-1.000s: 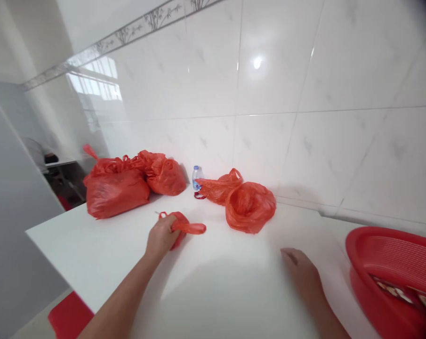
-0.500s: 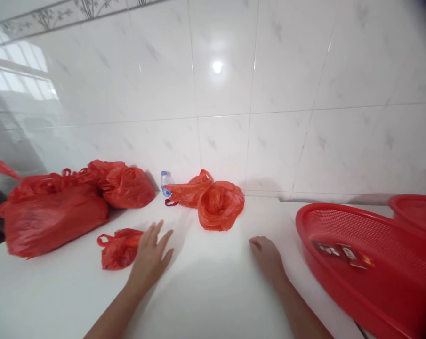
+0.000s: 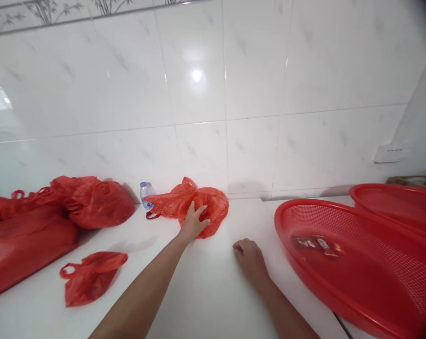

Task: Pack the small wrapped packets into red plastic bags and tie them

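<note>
My left hand point(image 3: 194, 223) reaches over the near edge of an open-mouthed red plastic bag point(image 3: 218, 210) by the wall, its fingers spread at the bag's opening. On the white table, my right hand point(image 3: 248, 256) rests with its fingers curled in; whether anything lies inside them is hidden. A small red plastic bag point(image 3: 92, 278) with a looped handle lies apart, to the left of my left forearm. Behind the open bag are another crumpled red bag point(image 3: 170, 200) and a clear bottle with a blue cap point(image 3: 146, 192).
Large filled red bags point(image 3: 100, 202) stand along the left. To the right sits a red perforated basket point(image 3: 368, 301) holding a few small wrapped packets point(image 3: 324, 246); a second red basket point(image 3: 403, 202) is behind it. A tiled wall point(image 3: 255, 155) closes off the back.
My left hand has moved from beside the small red bag, forward and right, to the open red bag's mouth. My right hand stays curled on the table. The view has turned right.
</note>
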Demonstrator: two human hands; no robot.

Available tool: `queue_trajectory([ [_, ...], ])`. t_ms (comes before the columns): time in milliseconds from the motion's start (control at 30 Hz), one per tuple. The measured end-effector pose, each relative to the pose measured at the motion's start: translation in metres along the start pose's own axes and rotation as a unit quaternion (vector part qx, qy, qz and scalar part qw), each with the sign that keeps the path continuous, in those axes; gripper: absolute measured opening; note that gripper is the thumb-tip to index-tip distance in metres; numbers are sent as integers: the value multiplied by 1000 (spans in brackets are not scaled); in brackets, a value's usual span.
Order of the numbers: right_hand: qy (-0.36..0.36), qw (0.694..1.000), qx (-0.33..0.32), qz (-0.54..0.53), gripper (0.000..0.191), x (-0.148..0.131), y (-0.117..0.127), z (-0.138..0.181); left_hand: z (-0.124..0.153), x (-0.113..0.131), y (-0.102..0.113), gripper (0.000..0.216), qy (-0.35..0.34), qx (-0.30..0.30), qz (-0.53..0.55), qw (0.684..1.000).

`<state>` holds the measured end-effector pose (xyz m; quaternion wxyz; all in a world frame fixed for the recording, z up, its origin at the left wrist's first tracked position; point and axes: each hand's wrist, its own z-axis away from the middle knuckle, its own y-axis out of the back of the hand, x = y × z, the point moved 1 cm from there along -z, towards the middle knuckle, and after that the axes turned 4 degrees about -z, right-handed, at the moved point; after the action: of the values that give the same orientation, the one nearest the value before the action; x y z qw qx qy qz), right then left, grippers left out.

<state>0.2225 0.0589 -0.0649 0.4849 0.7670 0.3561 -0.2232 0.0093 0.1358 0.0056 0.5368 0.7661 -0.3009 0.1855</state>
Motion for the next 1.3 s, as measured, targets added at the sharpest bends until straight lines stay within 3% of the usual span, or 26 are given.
queue_trajectory([
  [67, 4, 1000, 2, 5, 21, -1, 0, 0, -16, 0, -8, 57, 34, 7, 8, 999],
  [200, 21, 1000, 2, 8, 21, -3, 0, -3, -28, 8, -8, 41, 29, 38, 33, 998],
  [367, 60, 994, 95, 17, 24, -16, 2, -7, -10, 18, 1, 38, 24, 118, 58, 991],
  [467, 81, 986, 145, -12, 35, -24, 2, -7, 7, 21, -4, 42, 50, 127, 78, 988],
  [567, 55, 983, 158, -75, 62, -25, -1, -7, 26, 26, -17, 50, 53, 76, 165, 982],
  [633, 18, 985, 138, -106, 70, -20, -3, -8, 38, 30, -26, 56, 42, 13, 242, 969],
  [733, -18, 991, 69, -117, 54, -11, -6, -10, 49, 30, -37, 57, 44, -68, 292, 953],
  [800, -45, 990, 43, -126, 49, -6, -7, -11, 47, 26, -39, 52, 59, -64, 285, 954],
  [967, -120, 980, 46, -150, 61, -3, -9, -13, 27, 16, -17, 40, 110, 73, 282, 950],
  [1067, -105, 984, 27, -138, 56, -3, -10, -13, 21, 14, 5, 38, 134, 27, 318, 938],
  [1167, -87, 989, 25, -115, 58, 0, -12, -14, 18, 8, 21, 40, 112, -46, 290, 949],
  [1233, -83, 992, 31, -94, 60, 1, -14, -13, 13, 1, 22, 42, 102, -44, 239, 965],
  [1300, -69, 994, 40, -77, 61, 1, -15, -13, 6, -8, 17, 47, 86, 1, 181, 980],
])
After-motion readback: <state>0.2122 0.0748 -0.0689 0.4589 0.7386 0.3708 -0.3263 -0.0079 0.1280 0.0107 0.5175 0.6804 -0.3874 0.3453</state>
